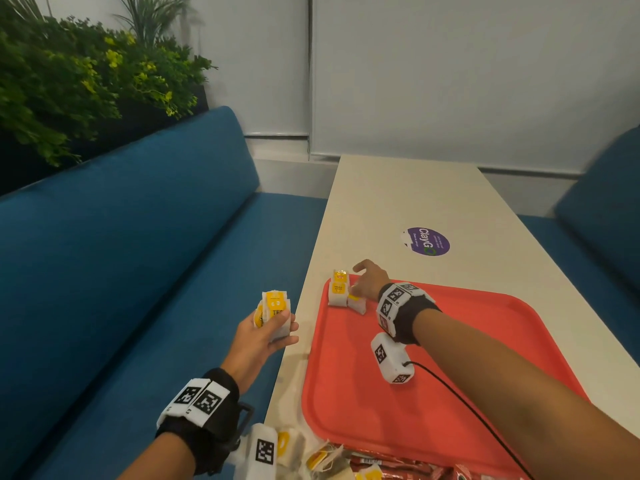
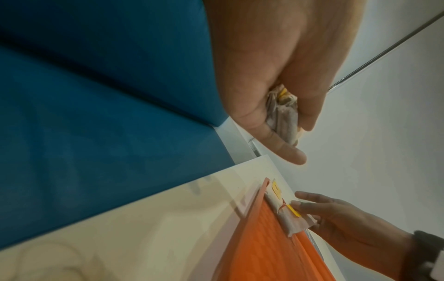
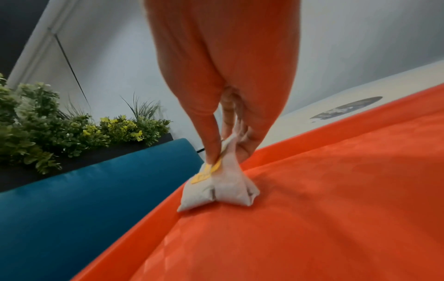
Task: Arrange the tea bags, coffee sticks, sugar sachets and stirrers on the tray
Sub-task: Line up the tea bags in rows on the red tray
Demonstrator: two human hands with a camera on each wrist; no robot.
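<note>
tea bag (image 3: 217,187) on tray (image 3: 336,190), under right hand (image 3: 230,91)

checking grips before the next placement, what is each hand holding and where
Left hand grips a stack of tea bags round its lower half. Right hand pinches one tea bag by its top, on the tray.

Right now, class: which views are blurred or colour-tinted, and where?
Head view: mostly sharp, the wall lines bowed by the wide lens. Left wrist view: the left hand close and blurred, gripping tea bags. Right wrist view: the right hand glows orange above the red tray, pinching a tea bag.
</note>
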